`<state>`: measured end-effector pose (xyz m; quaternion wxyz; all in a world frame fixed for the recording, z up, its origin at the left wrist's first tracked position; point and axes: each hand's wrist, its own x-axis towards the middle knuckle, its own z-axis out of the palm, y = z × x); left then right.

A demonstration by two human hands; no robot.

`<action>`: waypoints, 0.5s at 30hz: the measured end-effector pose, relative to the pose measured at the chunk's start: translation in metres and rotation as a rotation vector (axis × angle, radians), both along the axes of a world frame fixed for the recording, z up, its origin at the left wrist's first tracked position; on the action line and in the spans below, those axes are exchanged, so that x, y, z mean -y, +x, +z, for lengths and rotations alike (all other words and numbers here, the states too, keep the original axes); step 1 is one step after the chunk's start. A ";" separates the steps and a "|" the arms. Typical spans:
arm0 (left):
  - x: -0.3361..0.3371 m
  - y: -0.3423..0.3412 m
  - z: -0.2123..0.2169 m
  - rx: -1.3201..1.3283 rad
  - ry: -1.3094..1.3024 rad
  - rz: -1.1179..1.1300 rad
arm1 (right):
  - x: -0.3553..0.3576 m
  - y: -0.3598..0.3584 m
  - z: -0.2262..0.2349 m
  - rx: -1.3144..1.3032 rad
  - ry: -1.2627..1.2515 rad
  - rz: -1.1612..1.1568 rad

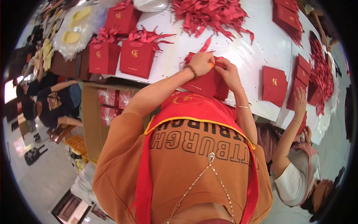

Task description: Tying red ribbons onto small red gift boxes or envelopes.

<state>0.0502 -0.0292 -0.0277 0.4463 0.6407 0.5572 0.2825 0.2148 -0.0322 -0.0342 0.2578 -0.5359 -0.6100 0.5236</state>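
Note:
A red paper gift bag (203, 85) lies at the near edge of the table, against my apron. My left hand (201, 64), with a beaded bracelet at its wrist, is closed in a pinch at the bag's top edge. A red ribbon (206, 44) sticks out just beyond it. Close beside, my right hand (229, 75), wearing a bangle, pinches at the same top edge with thumb and fingers. The ribbon between the fingertips is mostly hidden. A small orange spot shows at the left fingertips; I cannot make out what it is.
Finished-looking red bags with ribbons (137, 56) stand at the left. A heap of red ribbons (210, 15) covers the far middle. Flat red bags (274, 85) lie at the right, near a co-worker's hand (299, 100). An open carton (91, 115) holds wrapped red boxes.

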 end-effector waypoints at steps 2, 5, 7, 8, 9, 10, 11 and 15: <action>0.003 0.004 0.003 -0.024 -0.015 0.010 | -0.001 0.005 0.000 -0.037 -0.035 0.021; 0.008 0.007 -0.002 -0.343 0.428 -0.165 | -0.003 0.001 0.007 -0.031 -0.083 0.049; 0.010 0.004 -0.004 -0.369 0.477 -0.172 | -0.004 -0.001 0.009 0.005 -0.089 0.058; 0.010 0.004 -0.005 -0.389 0.529 -0.191 | -0.004 0.000 0.008 -0.025 -0.103 0.055; 0.008 0.003 -0.008 -0.383 0.530 -0.196 | -0.004 0.000 0.007 -0.054 -0.116 0.048; 0.005 0.003 -0.008 -0.257 0.453 -0.128 | -0.003 0.003 0.006 -0.046 -0.120 0.032; 0.005 0.002 -0.008 -0.132 0.372 -0.063 | -0.004 0.005 0.004 -0.031 -0.086 0.047; 0.006 -0.003 -0.009 0.194 -0.138 0.067 | -0.005 0.005 0.007 -0.065 -0.105 0.039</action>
